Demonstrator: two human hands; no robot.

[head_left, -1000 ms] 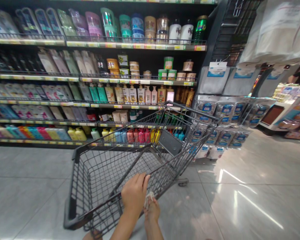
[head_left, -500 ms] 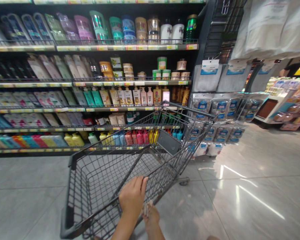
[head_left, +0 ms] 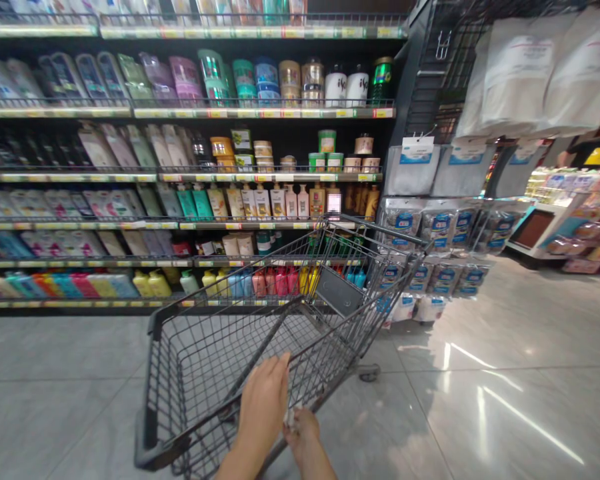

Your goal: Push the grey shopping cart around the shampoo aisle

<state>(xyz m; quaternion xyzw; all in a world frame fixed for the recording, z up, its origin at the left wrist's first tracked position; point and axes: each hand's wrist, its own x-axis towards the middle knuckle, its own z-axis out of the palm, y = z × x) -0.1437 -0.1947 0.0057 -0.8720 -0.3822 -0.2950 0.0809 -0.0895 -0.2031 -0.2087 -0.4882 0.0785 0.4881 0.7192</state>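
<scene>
A dark wire shopping cart (head_left: 200,380) stands at an angle in front of me, and no goods show inside its basket. My left hand (head_left: 265,393) is closed over the top rail of the cart's near side, with the fingertips hidden behind it. Lower and just to the right, my right hand (head_left: 305,430) is closed on a small pale crumpled piece (head_left: 291,419), perhaps tissue, beside the cart's lower wire side. I cannot tell whether the right hand touches the cart. The cart's handle (head_left: 380,230) is at the far right end, towards the shelves.
Behind the cart rise shelves (head_left: 260,113) of bottles, jars and pouches. Packaged goods (head_left: 440,227) hang on a rack at the shelf end, with white bags (head_left: 520,73) above. A display counter (head_left: 540,230) stands at the right on the shiny tiled floor (head_left: 480,373).
My view has tilted up a little, so the shelves sit lower in the picture. The cart appears slightly further right. Both hands keep their places at the cart's near side.
</scene>
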